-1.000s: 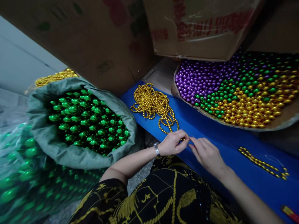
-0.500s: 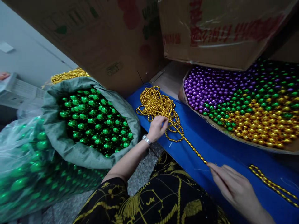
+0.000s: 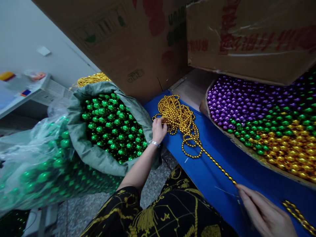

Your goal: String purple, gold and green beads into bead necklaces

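A tangled pile of gold bead strands lies on the blue surface in front of me. My left hand, with a bracelet on its wrist, is at the pile's near left edge. Its fingers are curled in a pinch on the beads there, and the fingertips are partly hidden. From the pile a taut gold bead strand runs down to the right. The end of that strand is pinched between thumb and forefinger of my right hand. A loose loop of it rests on the blue surface between my hands.
On the left stands a green cloth-rimmed sack full of green beads. At right a carton holds purple, green and gold beads. Large cardboard boxes rise behind. Another gold strand lies near the right edge of the blue surface.
My left hand has shifted from the pile's front to its left edge. The right hand still pinches the strand, which stays taut. The whole view has swung somewhat to the left.
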Demonstrator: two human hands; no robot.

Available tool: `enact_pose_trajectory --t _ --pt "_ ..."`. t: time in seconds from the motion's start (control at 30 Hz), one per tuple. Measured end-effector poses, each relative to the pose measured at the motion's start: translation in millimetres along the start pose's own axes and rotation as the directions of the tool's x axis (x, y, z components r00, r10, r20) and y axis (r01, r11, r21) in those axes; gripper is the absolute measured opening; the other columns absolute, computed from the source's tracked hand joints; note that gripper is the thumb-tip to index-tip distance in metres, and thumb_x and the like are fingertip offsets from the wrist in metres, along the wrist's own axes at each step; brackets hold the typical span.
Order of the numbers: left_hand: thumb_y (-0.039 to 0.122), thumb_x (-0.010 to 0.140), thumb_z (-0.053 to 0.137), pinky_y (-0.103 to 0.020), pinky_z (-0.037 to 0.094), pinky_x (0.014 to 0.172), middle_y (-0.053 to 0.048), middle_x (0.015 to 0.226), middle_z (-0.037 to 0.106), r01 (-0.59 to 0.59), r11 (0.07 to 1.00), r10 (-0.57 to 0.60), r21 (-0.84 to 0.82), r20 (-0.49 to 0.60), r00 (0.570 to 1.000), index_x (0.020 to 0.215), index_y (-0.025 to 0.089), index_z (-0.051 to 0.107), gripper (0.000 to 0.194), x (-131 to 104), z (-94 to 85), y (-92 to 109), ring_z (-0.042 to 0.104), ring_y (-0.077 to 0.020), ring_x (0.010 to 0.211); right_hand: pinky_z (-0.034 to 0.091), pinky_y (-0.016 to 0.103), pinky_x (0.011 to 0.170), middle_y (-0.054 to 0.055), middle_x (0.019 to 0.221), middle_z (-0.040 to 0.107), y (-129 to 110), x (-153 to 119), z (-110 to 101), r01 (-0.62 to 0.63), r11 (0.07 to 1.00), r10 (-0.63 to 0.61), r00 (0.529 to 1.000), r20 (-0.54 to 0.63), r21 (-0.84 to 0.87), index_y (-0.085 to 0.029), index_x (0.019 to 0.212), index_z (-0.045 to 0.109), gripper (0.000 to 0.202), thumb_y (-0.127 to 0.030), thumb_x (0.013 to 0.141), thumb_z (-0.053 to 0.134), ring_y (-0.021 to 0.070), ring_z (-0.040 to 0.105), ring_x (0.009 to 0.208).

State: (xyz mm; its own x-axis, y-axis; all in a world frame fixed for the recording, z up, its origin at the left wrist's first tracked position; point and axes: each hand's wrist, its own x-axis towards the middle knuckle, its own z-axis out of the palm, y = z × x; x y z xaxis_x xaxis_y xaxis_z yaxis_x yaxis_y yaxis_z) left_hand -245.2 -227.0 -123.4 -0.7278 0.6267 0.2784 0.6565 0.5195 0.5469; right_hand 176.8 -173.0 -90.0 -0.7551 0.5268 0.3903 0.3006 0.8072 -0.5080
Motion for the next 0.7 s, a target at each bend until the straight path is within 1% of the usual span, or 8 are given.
enact_pose_trajectory --t 0.1,0.27,0.33,0.43,0.5,0.6,0.63,0.7 --pt "0.019 0.083 0.053 -0.044 0.045 0.099 -0.014 0.112 0.062 -0.009 0.999 0.007 0.033 0.056 0.998 0.124 0.014 0.058 0.042 13 2.2 -4 0.057 -0.0285 0.108 0.055 0.016 0.081 0.003 0.100 0.073 6 -1 1 -0.017 1.000 0.017 1.000 0.001 -0.010 -0.021 0.111 0.062 0.025 -0.035 0.098 0.047 0.0132 0.072 0.083" --pt "0.013 0.076 0.053 -0.045 0.042 0.102 -0.010 0.115 0.064 -0.166 0.986 0.170 -0.035 0.197 0.966 0.138 0.019 0.047 0.062 41 0.6 -5 0.057 -0.0272 0.110 0.057 0.016 0.078 0.002 0.104 0.072 17 -7 6 -0.078 0.997 0.078 0.996 0.033 -0.019 -0.022 0.113 0.063 0.028 -0.038 0.097 0.047 0.0141 0.072 0.086" --pt "0.013 0.074 0.054 -0.044 0.044 0.101 -0.011 0.121 0.062 -0.187 0.979 0.197 -0.079 0.161 0.967 0.139 0.018 0.045 0.065 38 0.4 -3 0.056 -0.0268 0.112 0.057 0.016 0.078 0.002 0.104 0.073 19 -7 6 -0.121 0.993 0.121 0.992 0.046 -0.009 -0.022 0.113 0.064 0.028 -0.040 0.097 0.049 0.0142 0.072 0.085" --pt "0.017 0.080 0.055 -0.045 0.042 0.103 -0.016 0.126 0.056 -0.268 0.963 0.266 -0.044 -0.047 0.963 0.133 0.013 0.047 0.054 14 1.5 5 0.050 -0.0284 0.119 0.057 0.017 0.078 0.001 0.103 0.073 16 -5 5 -0.192 0.981 0.190 0.979 0.069 0.028 -0.022 0.112 0.065 0.028 -0.040 0.096 0.050 0.0147 0.072 0.085" --pt "0.016 0.086 0.050 -0.043 0.043 0.099 -0.015 0.118 0.059 -0.426 0.905 0.423 -0.020 -0.074 0.903 0.124 0.013 0.054 0.038 -3 2.6 15 0.052 -0.0263 0.113 0.058 0.018 0.076 0.001 0.100 0.074 12 -1 4 -0.236 0.970 0.232 0.970 0.073 0.049 -0.022 0.110 0.067 0.028 -0.040 0.095 0.050 0.0152 0.073 0.083" --pt "0.013 0.089 0.044 -0.037 0.046 0.087 -0.011 0.103 0.063 -0.629 0.772 0.635 -0.093 0.141 0.759 0.112 0.017 0.060 0.028 -12 5.2 34 0.055 -0.0222 0.096 0.058 0.018 0.073 0.001 0.097 0.074 6 4 1 -0.286 0.955 0.281 0.957 0.075 0.073 -0.022 0.107 0.069 0.028 -0.041 0.094 0.051 0.0156 0.073 0.080" --pt "0.013 0.090 0.043 -0.037 0.046 0.085 -0.011 0.100 0.063 -0.647 0.757 0.650 -0.096 0.221 0.727 0.109 0.017 0.062 0.027 -10 6.2 40 0.054 -0.0222 0.093 0.058 0.018 0.072 0.001 0.097 0.074 4 5 1 -0.299 0.951 0.293 0.953 0.078 0.080 -0.022 0.107 0.069 0.028 -0.041 0.094 0.052 0.0157 0.073 0.081" --pt "0.018 0.092 0.042 -0.039 0.044 0.083 -0.013 0.095 0.062 -0.637 0.770 0.608 -0.038 0.347 0.714 0.103 0.015 0.064 0.025 -3 7.9 50 0.053 -0.0239 0.089 0.058 0.018 0.072 0.001 0.099 0.074 1 8 0 -0.308 0.947 0.302 0.951 0.073 0.096 -0.022 0.107 0.069 0.027 -0.039 0.094 0.053 0.0156 0.073 0.082"
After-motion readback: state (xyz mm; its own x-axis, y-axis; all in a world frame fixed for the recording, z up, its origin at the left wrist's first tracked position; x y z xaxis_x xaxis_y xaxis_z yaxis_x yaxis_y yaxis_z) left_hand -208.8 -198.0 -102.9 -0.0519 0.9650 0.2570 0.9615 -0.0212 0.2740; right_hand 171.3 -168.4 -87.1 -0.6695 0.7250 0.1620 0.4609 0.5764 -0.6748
